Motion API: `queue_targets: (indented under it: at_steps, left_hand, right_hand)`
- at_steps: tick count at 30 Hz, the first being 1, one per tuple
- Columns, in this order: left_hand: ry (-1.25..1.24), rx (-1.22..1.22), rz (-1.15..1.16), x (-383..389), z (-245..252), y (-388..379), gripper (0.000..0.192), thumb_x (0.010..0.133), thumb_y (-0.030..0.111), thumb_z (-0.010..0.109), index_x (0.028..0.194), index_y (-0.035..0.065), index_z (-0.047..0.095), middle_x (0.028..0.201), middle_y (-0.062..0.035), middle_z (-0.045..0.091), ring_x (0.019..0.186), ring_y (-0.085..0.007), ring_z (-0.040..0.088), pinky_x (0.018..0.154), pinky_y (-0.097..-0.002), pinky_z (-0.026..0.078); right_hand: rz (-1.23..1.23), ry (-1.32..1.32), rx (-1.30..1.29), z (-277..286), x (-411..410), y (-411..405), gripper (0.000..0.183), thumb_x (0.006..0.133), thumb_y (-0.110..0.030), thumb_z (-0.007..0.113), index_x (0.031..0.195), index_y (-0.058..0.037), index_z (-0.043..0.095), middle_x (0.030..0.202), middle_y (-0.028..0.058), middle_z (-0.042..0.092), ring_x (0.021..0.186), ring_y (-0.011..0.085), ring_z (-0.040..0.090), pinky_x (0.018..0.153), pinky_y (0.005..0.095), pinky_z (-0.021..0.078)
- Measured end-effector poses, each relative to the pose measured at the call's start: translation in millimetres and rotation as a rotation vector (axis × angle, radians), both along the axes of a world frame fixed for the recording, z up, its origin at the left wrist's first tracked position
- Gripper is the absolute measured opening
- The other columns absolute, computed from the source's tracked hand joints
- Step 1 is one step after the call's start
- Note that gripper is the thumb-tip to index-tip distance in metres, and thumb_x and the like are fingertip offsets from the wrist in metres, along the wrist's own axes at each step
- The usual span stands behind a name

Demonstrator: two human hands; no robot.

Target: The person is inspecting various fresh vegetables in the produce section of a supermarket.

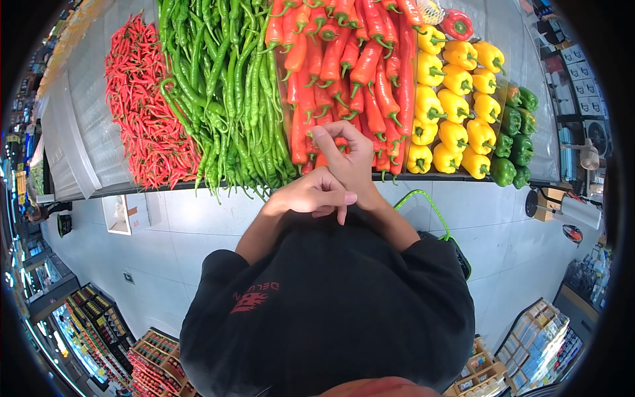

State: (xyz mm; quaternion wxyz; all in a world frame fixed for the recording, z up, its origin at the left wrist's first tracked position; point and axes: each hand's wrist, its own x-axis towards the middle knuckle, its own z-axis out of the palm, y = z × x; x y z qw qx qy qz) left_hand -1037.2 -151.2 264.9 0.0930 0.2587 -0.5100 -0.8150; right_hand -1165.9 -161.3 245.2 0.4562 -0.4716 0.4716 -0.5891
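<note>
My left hand (317, 194) is loosely bent, fingers apart, and overlaps my right wrist in this view. Nothing shows in it. Farther forward, my right hand (349, 149) hovers over the front of the long red peppers (364, 64). Its thumb and forefinger curve towards each other, with red pepper visible through the loop. The other right fingers are hidden, and contact with a pepper cannot be told. To the left of the red peppers lie long green peppers (238, 89); yellow bell peppers (454, 101) sit in columns to the right.
Small red chillies (144, 109) fill the left of the display, and green bell peppers (521, 149) sit at its right end. A dark basket (464, 260) with a green handle (436, 213) stands on the floor. A white box (124, 214) is at left.
</note>
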Motion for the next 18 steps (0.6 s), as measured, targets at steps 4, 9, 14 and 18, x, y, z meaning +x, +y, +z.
queue_targets:
  at_steps: [4, 9, 14, 18]
  left_hand:
    - [-0.002, 0.042, -0.118, -9, 10, 2, 0.035, 0.099, 0.024, 0.062, 0.077, -0.0015, 0.072, 0.051, 0.0014, 0.048, 0.042, -0.0057, 0.041, 0.042, -0.0239, 0.03]
    - [0.04, 0.017, -0.143, -19, 4, 7, 0.04, 0.098, 0.032, 0.064, 0.074, 0.001, 0.07, 0.049, 0.003, 0.045, 0.042, -0.0055, 0.04, 0.042, -0.0245, 0.03]
    - [0.037, 0.058, -0.236, -20, 3, 5, 0.033, 0.099, 0.026, 0.063, 0.08, 0.0011, 0.071, 0.052, 0.002, 0.049, 0.044, -0.0051, 0.043, 0.044, -0.0233, 0.032]
    - [0.002, 0.057, -0.275, -19, 3, 7, 0.033, 0.099, 0.027, 0.063, 0.08, 0.0019, 0.072, 0.052, 0.002, 0.049, 0.044, -0.005, 0.043, 0.044, -0.0233, 0.032]
  right_hand:
    - [-0.042, -0.132, 0.028, 1, 0, -1, 0.014, 0.089, -0.011, 0.074, 0.091, 0.002, 0.069, 0.076, 0.0064, 0.07, 0.07, 0.009, 0.063, 0.066, 0.0248, 0.0507]
    - [-0.083, 0.037, -0.107, -1, -7, -6, 0.013, 0.087, -0.01, 0.075, 0.091, 0.0013, 0.069, 0.077, 0.0058, 0.07, 0.07, 0.009, 0.064, 0.065, 0.0248, 0.0505]
    - [-0.023, 0.079, -0.104, -1, -11, -4, 0.013, 0.086, -0.01, 0.076, 0.091, 0.0005, 0.069, 0.078, 0.0054, 0.071, 0.07, 0.0086, 0.065, 0.065, 0.024, 0.0503]
    - [0.199, -0.01, 0.053, 4, -12, -2, 0.014, 0.086, -0.011, 0.076, 0.093, -0.0003, 0.069, 0.08, 0.0056, 0.071, 0.074, 0.0086, 0.065, 0.067, 0.024, 0.0501]
